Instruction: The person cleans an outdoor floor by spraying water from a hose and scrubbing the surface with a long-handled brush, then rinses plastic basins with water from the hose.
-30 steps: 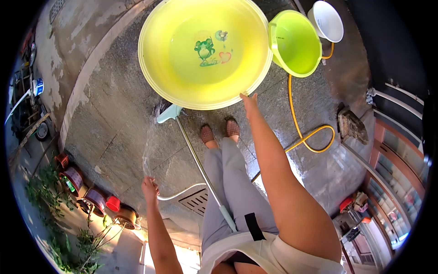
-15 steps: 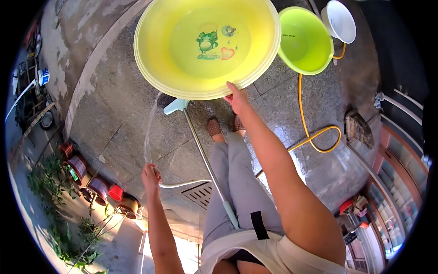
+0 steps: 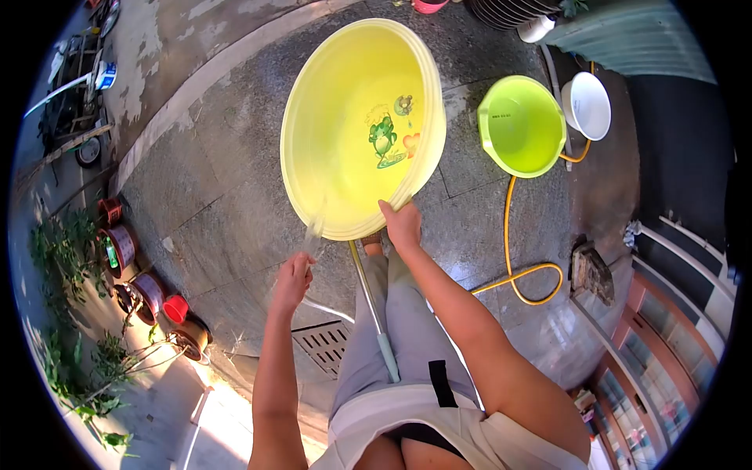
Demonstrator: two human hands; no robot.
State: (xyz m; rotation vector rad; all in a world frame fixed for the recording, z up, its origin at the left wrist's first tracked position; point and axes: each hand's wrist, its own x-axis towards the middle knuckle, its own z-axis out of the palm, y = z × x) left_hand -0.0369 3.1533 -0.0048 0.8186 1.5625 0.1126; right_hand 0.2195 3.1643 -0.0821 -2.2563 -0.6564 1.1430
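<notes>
basin (image 3: pixel 345 157): yellow, green frog and red heart print | bucket (image 3: pixel 521 125): lime green | hose (image 3: pixel 513 258): orange-yellow

The yellow basin (image 3: pixel 356 125) hides the head of the long-handled tool (image 3: pixel 374 313) and most of the person's feet. What the left hand (image 3: pixel 291 280) grips is too thin and blurred to make out. The print inside the basin is too small to read. The pink tub (image 3: pixel 432 5) is cut off by the top edge.
</notes>
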